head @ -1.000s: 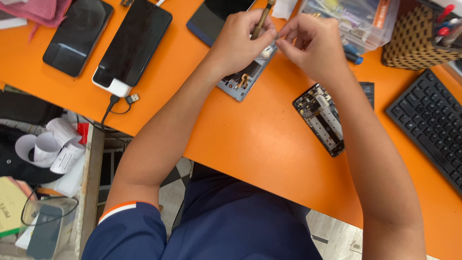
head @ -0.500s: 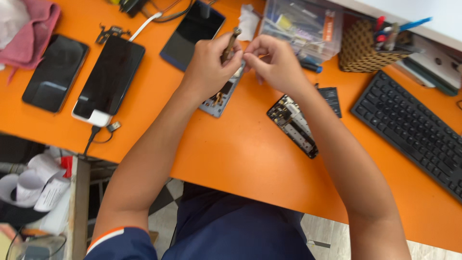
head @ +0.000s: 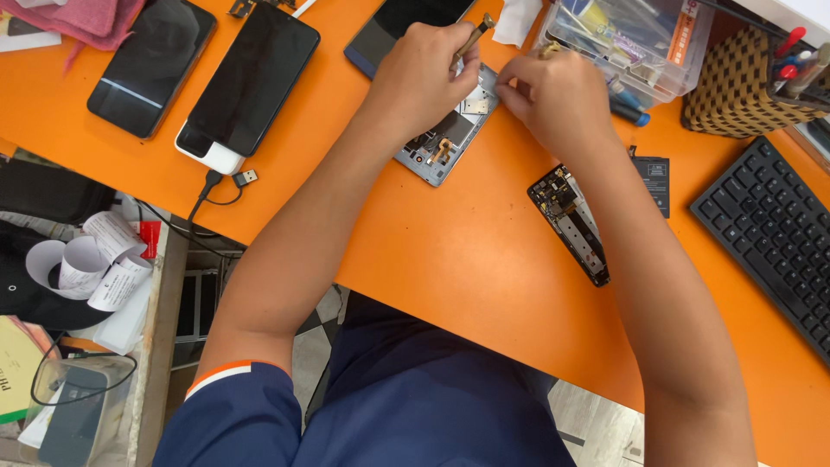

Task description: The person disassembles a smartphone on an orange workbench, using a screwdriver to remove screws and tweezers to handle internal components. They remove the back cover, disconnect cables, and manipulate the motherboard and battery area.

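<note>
An opened phone frame (head: 445,138) with bare inner parts lies on the orange table (head: 484,259). My left hand (head: 419,78) rests on it and grips a thin tool (head: 474,36) with a brownish tip that sticks up past the fingers. My right hand (head: 558,99) is beside it, its fingertips pinching at the frame's upper edge. Whether they hold a small part is hidden. A loose circuit board (head: 572,223) lies under my right forearm, next to a black flat battery (head: 654,182).
Two dark phones (head: 151,65) (head: 251,82) lie at the left, one on a white power bank with a cable (head: 212,186). A clear parts box (head: 627,43), a woven pen holder (head: 748,82) and a black keyboard (head: 774,238) stand right. Pink cloth (head: 86,17) sits far left.
The view has shifted, so the table slid across the picture. Both hands stayed together over the opened phone frame, and the tool's tip tilted slightly.
</note>
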